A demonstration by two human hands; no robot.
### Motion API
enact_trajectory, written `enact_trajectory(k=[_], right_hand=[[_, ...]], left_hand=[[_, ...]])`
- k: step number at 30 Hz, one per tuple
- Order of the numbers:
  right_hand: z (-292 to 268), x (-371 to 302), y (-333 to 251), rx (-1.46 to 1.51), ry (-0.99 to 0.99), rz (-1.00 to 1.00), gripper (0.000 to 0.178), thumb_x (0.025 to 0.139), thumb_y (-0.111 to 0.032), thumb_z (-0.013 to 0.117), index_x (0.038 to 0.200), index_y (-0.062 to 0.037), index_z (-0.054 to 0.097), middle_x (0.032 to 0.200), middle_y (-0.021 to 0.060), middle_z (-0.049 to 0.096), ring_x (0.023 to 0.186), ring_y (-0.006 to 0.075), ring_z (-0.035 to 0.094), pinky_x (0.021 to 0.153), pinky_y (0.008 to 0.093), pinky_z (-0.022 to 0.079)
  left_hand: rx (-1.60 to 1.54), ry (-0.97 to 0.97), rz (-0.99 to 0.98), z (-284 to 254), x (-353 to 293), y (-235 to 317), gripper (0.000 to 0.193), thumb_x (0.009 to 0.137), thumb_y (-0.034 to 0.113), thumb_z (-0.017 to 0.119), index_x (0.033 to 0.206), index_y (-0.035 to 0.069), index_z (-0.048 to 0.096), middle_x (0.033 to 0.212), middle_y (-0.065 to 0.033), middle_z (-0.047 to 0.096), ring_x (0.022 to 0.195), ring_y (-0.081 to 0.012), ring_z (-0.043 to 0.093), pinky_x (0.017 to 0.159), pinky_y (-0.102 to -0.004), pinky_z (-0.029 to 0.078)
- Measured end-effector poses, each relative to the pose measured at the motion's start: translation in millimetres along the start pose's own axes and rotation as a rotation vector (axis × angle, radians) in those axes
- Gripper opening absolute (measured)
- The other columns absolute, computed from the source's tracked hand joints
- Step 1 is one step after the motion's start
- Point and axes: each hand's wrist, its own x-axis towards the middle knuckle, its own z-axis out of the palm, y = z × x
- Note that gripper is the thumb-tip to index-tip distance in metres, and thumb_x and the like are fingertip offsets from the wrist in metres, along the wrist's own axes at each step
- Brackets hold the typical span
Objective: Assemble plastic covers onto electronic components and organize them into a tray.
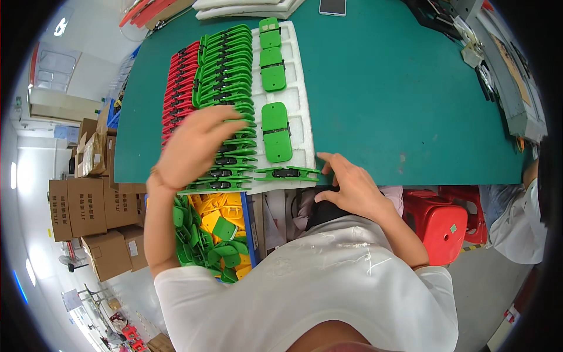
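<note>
My left hand (196,146) lies over the near end of a row of green plastic clips (226,70), fingers spread and touching them; I see nothing gripped in it. A row of red plastic clips (180,82) runs along the left of the green ones. They lie by a white foam tray (299,111) holding three green paddle-shaped parts (275,132). My right hand (349,185) rests at the near edge of the green table (399,100), fingers loosely apart, beside a single green clip (287,172) on the tray's near end.
Below the table edge sits a blue bin (249,226) of loose green and yellow plastic parts. Red stools (437,220) stand at the right, with another person's sleeve (519,226) beyond. Cardboard boxes (88,208) are stacked on the left. A phone (332,6) lies at the table's far edge.
</note>
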Motion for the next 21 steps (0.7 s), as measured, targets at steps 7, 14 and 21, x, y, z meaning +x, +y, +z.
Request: enact_trajectory(k=[7, 14, 21], right_hand=[[-18, -12, 1, -0.024, 0.03, -0.144, 0.087, 0.067, -0.026, 0.077, 0.135, -0.0017, 0.027, 0.113, 0.0185, 0.047, 0.098, 0.0342, 0.053, 0.081, 0.0401, 0.045], [-61, -10, 17, -0.005, -0.044, -0.062, 0.084, 0.069, -0.016, 0.075, 0.137, -0.0053, 0.027, 0.12, 0.015, 0.047, 0.097, 0.0279, 0.054, 0.084, 0.0379, 0.046], [-74, 41, 13, 0.019, 0.067, -0.14, 0.054, 0.081, -0.015, 0.062, 0.128, -0.0028, 0.039, 0.115, 0.0147, 0.051, 0.095, 0.0259, 0.056, 0.083, 0.0348, 0.047]], left_hand=[[0.146, -0.144, 0.408, 58, 70, 2, 0.033, 0.069, -0.001, 0.056, 0.102, 0.007, 0.058, 0.111, -0.0051, 0.057, 0.119, -0.0239, 0.046, 0.1, -0.0381, 0.037], [0.038, -0.103, 0.387, 57, 59, -7, 0.022, 0.062, -0.002, 0.059, 0.082, 0.008, 0.062, 0.086, -0.0043, 0.052, 0.087, -0.0223, 0.054, 0.087, -0.0339, 0.043], [0.032, -0.05, 0.305, 34, 38, -11, 0.025, 0.057, -0.006, 0.059, 0.078, 0.006, 0.061, 0.089, -0.0048, 0.053, 0.089, -0.0231, 0.054, 0.081, -0.0342, 0.045]])
